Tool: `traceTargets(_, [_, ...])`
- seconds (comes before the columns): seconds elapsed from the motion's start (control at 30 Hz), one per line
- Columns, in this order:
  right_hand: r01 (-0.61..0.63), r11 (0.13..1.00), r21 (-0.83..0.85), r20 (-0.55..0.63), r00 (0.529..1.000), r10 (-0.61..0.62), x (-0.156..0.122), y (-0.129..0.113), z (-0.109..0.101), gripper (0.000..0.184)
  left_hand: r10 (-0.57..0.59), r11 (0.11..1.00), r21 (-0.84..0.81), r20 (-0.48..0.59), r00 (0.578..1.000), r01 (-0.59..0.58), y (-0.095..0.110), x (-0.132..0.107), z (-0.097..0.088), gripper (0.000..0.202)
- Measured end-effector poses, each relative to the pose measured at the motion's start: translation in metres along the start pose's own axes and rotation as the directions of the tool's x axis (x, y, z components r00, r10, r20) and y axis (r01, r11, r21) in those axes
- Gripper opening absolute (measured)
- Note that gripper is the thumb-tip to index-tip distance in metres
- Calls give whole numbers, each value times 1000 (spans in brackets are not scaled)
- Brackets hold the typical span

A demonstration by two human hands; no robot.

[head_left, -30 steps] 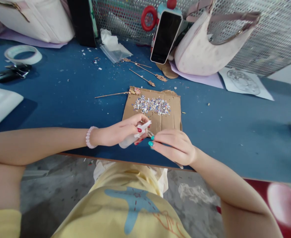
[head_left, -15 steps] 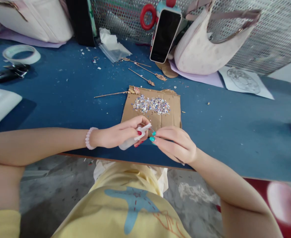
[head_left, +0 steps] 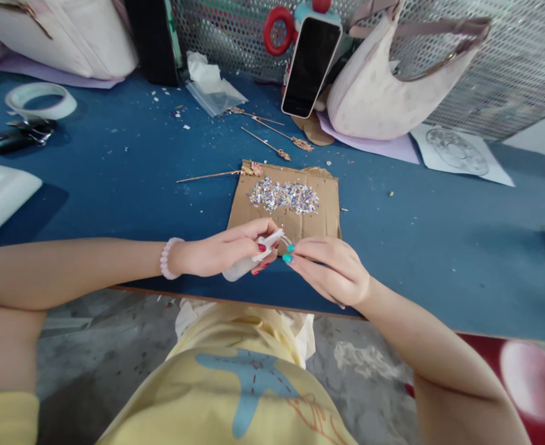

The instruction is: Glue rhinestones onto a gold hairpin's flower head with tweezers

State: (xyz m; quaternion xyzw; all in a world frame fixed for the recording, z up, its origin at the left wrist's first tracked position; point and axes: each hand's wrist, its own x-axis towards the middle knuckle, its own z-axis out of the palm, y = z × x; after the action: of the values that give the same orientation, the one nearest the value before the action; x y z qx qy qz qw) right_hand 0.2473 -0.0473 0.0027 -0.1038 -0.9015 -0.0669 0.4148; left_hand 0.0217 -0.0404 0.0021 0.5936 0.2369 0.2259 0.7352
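My left hand (head_left: 228, 250) is closed around a small translucent white squeeze bottle (head_left: 239, 268), tilted so that its narrow white tip points up and right. At that tip, my right hand (head_left: 330, 269) pinches with thumb and forefinger, both with turquoise nails. A thin pale curved strand (head_left: 287, 239) runs from the tip to the pinch; what it is made of I cannot make out. Beneath and behind the hands lies a piece of brown cardboard (head_left: 328, 210), bearing a heap of shiny multicoloured chips (head_left: 284, 195). Across its upper left corner rests a gold hairpin (head_left: 211, 176).
Several more gold hairpins (head_left: 265, 143) lie behind the cardboard. A phone (head_left: 312, 68) leans at the back beside a white handbag (head_left: 374, 93). On the left are a tape roll (head_left: 63, 110) and a black clip-like object (head_left: 17, 137). The blue table's (head_left: 439, 247) front edge runs below my forearms.
My right fingertips have drawn very slightly to the right of the bottle tip, and the pale strand between shows more clearly. My left hand and the bottle stay almost the same.
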Motion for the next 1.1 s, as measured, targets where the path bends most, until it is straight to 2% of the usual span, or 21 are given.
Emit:
traceTargets(0.13, [2, 1000, 20, 8, 1000, -2, 1, 1, -1, 15, -8, 1000, 18, -10, 1000, 8, 1, 0, 1, 3])
traceTargets(0.33, [87, 995, 43, 27, 996, -88, 5, 2, -2, 16, -8, 998, 57, 15, 1000, 8, 0, -2, 0, 5])
traceTargets(0.57, [13, 1000, 15, 6, 1000, -13, 1, 1, -2, 11, 6, 995, 98, 37, 999, -10, -4, -2, 2, 6])
traceTargets(0.77, [68, 993, 102, 36, 997, -72, 0, 3, -3, 12, 24, 983, 182, 83, 996, -39, -6, -5, 3, 6])
traceTargets(0.9, [74, 995, 62, 15, 997, -75, 1, 2, -5, 12, 17, 982, 184, 94, 995, -34, -5, -6, 2, 7])
traceTargets(1.0, [37, 997, 69, -23, 999, -35, 0, 1, -6, 8, 21, 984, 172, 106, 994, -39, -5, -6, 2, 7])
traceTargets(1.1, [-58, 986, 159, -69, 995, 69, -1, -1, -5, 11, 39, 980, 187, 121, 992, -61, -6, -6, 0, 10])
